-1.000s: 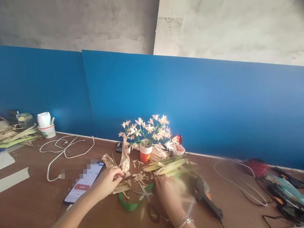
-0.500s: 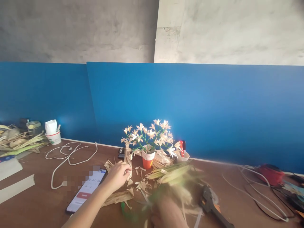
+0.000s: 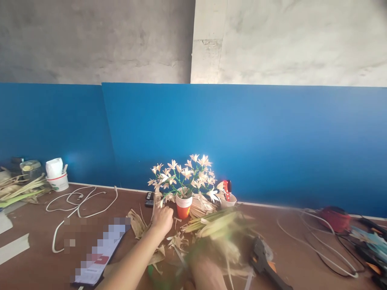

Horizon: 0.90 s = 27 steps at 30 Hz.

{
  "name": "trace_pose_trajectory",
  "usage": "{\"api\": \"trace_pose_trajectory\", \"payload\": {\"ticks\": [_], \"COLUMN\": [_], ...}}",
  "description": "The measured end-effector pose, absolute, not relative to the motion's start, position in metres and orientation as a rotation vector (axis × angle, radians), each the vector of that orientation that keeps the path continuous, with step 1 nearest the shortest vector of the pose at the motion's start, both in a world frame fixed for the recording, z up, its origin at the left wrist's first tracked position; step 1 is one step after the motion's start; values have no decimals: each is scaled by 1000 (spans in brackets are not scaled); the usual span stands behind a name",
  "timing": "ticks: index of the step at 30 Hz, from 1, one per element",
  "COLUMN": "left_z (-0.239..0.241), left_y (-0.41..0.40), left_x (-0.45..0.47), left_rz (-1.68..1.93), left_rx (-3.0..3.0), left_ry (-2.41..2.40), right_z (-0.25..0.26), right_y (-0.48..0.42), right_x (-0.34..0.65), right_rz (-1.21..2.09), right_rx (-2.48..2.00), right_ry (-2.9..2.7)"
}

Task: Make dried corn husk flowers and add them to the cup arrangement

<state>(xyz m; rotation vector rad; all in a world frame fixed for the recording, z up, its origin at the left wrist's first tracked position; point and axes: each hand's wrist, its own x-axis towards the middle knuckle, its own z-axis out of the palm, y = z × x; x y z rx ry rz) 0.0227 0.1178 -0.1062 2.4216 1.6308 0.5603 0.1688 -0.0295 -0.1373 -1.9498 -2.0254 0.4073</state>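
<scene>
My left hand [image 3: 163,220] is closed, knuckles up, just left of a red and white paper cup [image 3: 183,209]. What its fingers hold, if anything, is hidden. From the cup rise green stems with pale, star-shaped husk flowers [image 3: 186,173]. At the bottom edge my right hand [image 3: 207,272] is blurred and partly cut off. A green smear lies beside it, too unclear to name. Corn husks [image 3: 216,225], green and yellowish, are heaped beyond it. A small loose husk flower [image 3: 177,241] and scraps lie between the hands.
Right of the husks lies a black glue gun [image 3: 266,266]. A phone [image 3: 101,257] and a white cable [image 3: 80,207] are on the left. A white cup [image 3: 229,200] with a red-handled tool stands behind. A blue partition [image 3: 242,141] closes off the table's back.
My left hand has moved right, closer to the paper cup, and its fingers are more tucked under. The view has turned slightly right. My right hand stays blurred at the bottom.
</scene>
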Motion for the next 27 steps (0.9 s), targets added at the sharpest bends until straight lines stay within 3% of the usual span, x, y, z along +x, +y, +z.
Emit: {"api": "trace_pose_trajectory", "payload": {"ticks": [6,9,12,16,27], "left_z": [-88,-76,-68,-63,-55], "left_y": [89,63,45,36,38], "left_x": [17,19,24,26,19], "left_rz": [678,727,924,968,840], "left_rx": [2201,2002,1394,1206,1595], "left_ry": [1463,1304,1007,931,1009], "right_z": [-113,-94,-81,-81,-89], "right_y": [-27,-18,-5,10,13], "right_x": [174,173,170,168,177], "right_rz": [473,717,967,1146,926], "right_rx": [-1856,-1638,-1346,-1262,-1408], "right_ry": [-1946,-1651,-1368,-1185,-1408]}}
